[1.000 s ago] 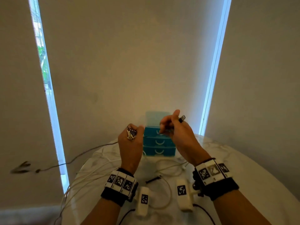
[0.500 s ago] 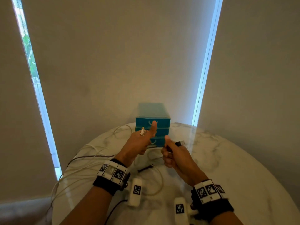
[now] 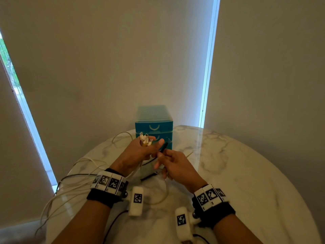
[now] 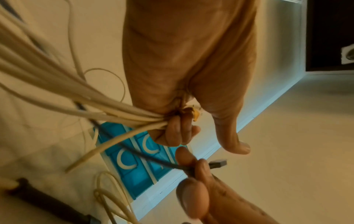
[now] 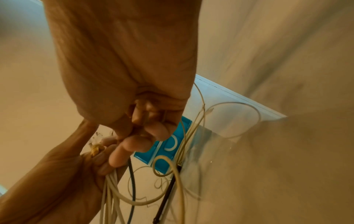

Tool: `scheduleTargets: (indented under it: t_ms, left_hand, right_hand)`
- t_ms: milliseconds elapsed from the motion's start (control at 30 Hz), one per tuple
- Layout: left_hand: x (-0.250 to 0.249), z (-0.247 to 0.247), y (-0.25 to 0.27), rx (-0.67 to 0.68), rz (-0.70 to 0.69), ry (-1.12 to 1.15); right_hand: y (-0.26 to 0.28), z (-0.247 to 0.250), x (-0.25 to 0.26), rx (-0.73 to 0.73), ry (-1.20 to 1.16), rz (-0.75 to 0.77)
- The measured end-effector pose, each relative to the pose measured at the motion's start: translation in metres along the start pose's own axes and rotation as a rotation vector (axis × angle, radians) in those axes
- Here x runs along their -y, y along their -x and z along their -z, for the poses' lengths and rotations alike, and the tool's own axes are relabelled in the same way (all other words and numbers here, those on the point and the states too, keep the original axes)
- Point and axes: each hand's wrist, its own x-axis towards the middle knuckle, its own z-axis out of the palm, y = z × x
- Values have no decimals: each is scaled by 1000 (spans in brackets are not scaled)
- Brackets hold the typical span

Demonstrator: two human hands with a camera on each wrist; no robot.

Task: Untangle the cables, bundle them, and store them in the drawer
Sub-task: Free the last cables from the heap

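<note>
My left hand [image 3: 146,147] grips a bunch of white cables [image 4: 80,98] just below their plugs [image 3: 145,139], which stick up out of the fist. Its thumb points out free of the bunch. My right hand [image 3: 161,155] pinches a black cable [image 4: 153,159] near its black plug [image 4: 218,163], close beside the left thumb. Both hands hover above the marble table [image 3: 237,173], in front of the blue drawer unit [image 3: 153,126]. All its drawers look closed. The white cables [image 5: 111,197] trail down and off to the left.
Loose loops of white cable [image 3: 84,164] and a dark cable [image 3: 73,176] lie on the table's left side and hang over its edge. A short black piece [image 3: 149,176] lies under my hands. The wall stands right behind the drawer unit.
Both hands have come down from in front of the drawer unit toward the table. The right hand has carried the black plug over next to the left thumb.
</note>
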Motion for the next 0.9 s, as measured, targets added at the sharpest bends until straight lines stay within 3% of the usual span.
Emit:
scheduleTargets:
  t_ms: [167, 300, 367, 433, 533, 567, 633, 733, 800, 900]
  left_hand:
    - [-5, -10, 4, 47, -27, -108]
    - [0, -8, 1, 7, -60, -247]
    - [4, -5, -4, -79, -82, -220]
    - [6, -1, -7, -186, -108, -161]
    - [5, 7, -9, -228, -114, 94]
    - [5, 9, -10, -251, -116, 141]
    - [4, 11, -10, -303, -113, 150]
    - [4, 10, -10, -273, -108, 141]
    - [2, 10, -9, -231, -97, 159]
    - [0, 7, -4, -159, -63, 115]
  right_hand:
    - [-5, -3, -13, 57, 312, 74]
    - [-2, -5, -9, 86, 297, 86]
    - [-2, -3, -6, 19, 251, 101]
    - [-6, 6, -6, -161, 210, 113]
    - [-8, 37, -9, -398, 255, 115]
    - [-7, 47, -11, -396, 285, 85]
    - [-3, 60, -18, -251, 299, -37]
    - [6, 63, -26, -54, 225, -197]
    - [6, 66, -26, -149, 121, -105]
    - [2, 71, -19, -370, -220, 41]
